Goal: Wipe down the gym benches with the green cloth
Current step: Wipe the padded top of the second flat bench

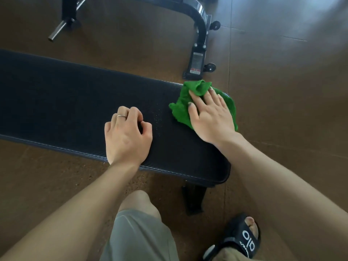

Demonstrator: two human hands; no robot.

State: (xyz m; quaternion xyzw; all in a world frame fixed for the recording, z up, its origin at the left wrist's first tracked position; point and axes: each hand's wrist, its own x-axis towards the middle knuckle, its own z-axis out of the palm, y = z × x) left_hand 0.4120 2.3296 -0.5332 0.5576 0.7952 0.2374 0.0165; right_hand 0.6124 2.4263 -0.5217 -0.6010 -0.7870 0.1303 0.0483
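Note:
A long black padded gym bench (56,95) runs from the left edge to the middle right of the head view. A crumpled green cloth (180,108) lies on its right end, near the far corner. My right hand (211,117) presses flat on the cloth, fingers spread over it. My left hand (126,134) rests on the bench's near side with its fingers curled under, a ring on one finger, holding nothing. A patch of fine specks shows on the pad between the two hands.
The black metal frame (199,34) of another machine, with small wheels, stands on the brown floor just beyond the bench's right end. A steel bar (62,27) sticks out at the top left. My knee and a sandalled foot (243,236) are below the bench.

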